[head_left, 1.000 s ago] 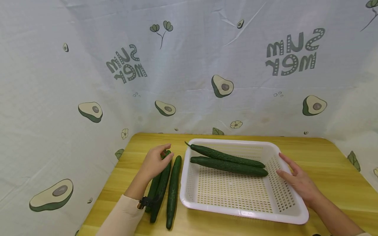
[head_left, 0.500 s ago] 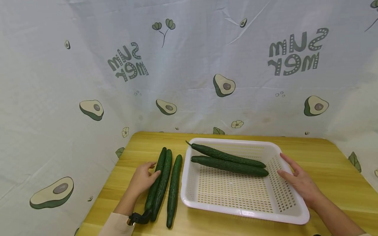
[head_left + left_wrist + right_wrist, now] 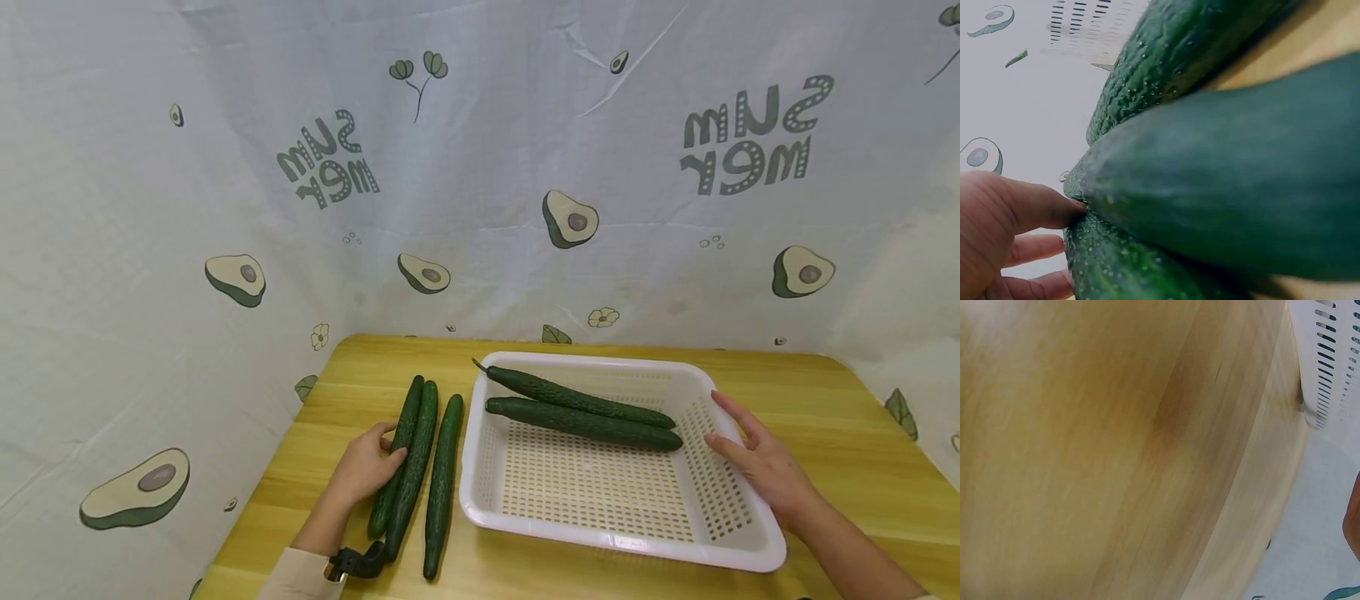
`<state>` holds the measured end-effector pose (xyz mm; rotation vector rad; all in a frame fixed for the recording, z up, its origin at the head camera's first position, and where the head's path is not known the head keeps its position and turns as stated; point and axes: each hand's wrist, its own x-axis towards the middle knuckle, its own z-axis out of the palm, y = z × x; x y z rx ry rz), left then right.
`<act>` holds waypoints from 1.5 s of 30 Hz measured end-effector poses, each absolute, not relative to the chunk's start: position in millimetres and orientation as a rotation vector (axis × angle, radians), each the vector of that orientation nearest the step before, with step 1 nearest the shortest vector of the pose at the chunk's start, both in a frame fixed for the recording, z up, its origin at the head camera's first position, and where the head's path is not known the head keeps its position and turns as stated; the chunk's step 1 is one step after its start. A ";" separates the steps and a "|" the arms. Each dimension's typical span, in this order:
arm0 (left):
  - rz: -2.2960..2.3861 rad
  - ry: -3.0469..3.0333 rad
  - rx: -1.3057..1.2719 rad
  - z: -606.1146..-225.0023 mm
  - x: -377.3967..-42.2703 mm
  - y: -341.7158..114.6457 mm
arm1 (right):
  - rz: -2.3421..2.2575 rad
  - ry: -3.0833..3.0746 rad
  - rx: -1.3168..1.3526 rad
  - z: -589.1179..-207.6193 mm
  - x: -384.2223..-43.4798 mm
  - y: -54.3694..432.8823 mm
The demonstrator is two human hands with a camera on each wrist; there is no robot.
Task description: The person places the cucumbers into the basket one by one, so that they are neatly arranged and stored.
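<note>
Three dark green cucumbers lie lengthwise on the table, left of a white plastic basket. My left hand grips the leftmost cucumber near its middle. In the left wrist view the thumb presses between that cucumber and its neighbour, the fingers being on its other side. The middle cucumber touches the gripped one, while the third cucumber lies apart. My right hand holds the basket's right side, thumb inside and fingers along the outside. Two cucumbers rest in the basket, towards its back.
The wooden table runs back to a pale curtain printed with avocados. In the left wrist view the basket's slotted wall shows beyond the cucumbers. A dark wrist strap lies close to the cucumbers' near ends.
My left hand has drawn back from the cucumbers' far ends to the leftmost one and closed round it. The right hand and the basket have stayed in place.
</note>
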<state>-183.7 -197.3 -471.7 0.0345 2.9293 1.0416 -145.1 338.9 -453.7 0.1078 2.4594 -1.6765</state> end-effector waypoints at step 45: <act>0.978 3.048 -0.042 -454.2 -185.5 -220.8 | -1.716 2.412 0.114 -452.1 -145.6 340.0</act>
